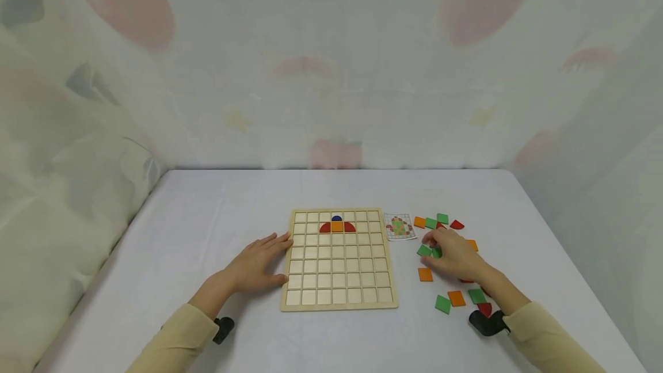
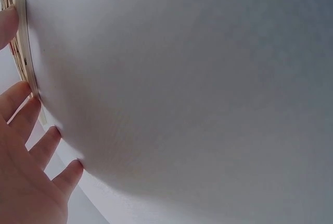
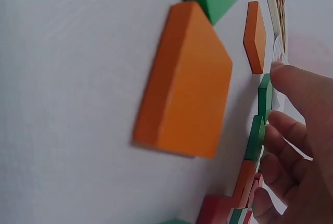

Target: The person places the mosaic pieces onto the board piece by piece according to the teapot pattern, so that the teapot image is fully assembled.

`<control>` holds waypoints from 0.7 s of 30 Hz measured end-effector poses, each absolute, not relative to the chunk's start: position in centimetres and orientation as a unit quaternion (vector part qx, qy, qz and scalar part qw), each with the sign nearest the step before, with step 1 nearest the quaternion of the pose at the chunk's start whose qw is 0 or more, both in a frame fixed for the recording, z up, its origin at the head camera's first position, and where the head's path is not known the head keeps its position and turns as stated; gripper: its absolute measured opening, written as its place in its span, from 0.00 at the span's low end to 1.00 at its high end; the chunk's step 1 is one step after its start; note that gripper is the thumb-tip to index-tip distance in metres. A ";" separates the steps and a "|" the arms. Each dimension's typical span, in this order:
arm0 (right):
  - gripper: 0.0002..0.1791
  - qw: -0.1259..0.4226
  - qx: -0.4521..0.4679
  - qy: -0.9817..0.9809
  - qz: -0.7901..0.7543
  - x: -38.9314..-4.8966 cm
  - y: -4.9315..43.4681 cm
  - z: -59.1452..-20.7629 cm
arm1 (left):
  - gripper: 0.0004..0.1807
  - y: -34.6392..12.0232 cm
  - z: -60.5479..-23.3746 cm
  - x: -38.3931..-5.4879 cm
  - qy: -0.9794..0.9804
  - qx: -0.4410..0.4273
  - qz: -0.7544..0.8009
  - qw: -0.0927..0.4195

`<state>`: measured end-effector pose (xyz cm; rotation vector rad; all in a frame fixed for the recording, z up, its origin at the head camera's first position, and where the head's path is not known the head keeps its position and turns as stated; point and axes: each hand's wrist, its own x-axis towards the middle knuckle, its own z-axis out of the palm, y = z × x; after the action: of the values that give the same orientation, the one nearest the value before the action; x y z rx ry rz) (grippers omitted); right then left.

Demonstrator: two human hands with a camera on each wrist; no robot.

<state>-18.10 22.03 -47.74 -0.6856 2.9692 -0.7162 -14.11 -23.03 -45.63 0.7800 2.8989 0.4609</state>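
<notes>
A wooden grid board [image 1: 339,307] lies on the table, with a blue half-round piece [image 1: 336,218], an orange square [image 1: 337,227] and red quarter-round pieces [image 1: 325,228] set near its top. My left hand [image 1: 255,266] rests at the board's left edge, fingers spread and thumb lower down the side. In the left wrist view its fingers [image 2: 44,146] reach along the board's side [image 2: 23,41]. To the board's right, my right hand [image 1: 456,253] is low over loose tiles. Its thumb and index finger stand apart on either side of a green square tile [image 1: 424,250].
A pattern card [image 1: 399,227] lies against the board's upper right side. Several orange squares [image 1: 425,274], green squares [image 1: 442,304] and red pieces [image 1: 457,224] are scattered around my right hand. Patterned cloth [image 1: 331,73] hangs behind the white table [image 1: 233,200].
</notes>
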 end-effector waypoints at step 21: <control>0.14 -0.010 -0.232 0.952 -0.199 -18.3 21.8 -48.1 | 0.40 -23.0 -45.5 -14.1 0.953 0.256 0.155 0.056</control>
<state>-18.28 21.83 -48.07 -0.7335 3.0101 -0.6284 -14.09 -23.01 -45.51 0.7784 2.8910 0.4689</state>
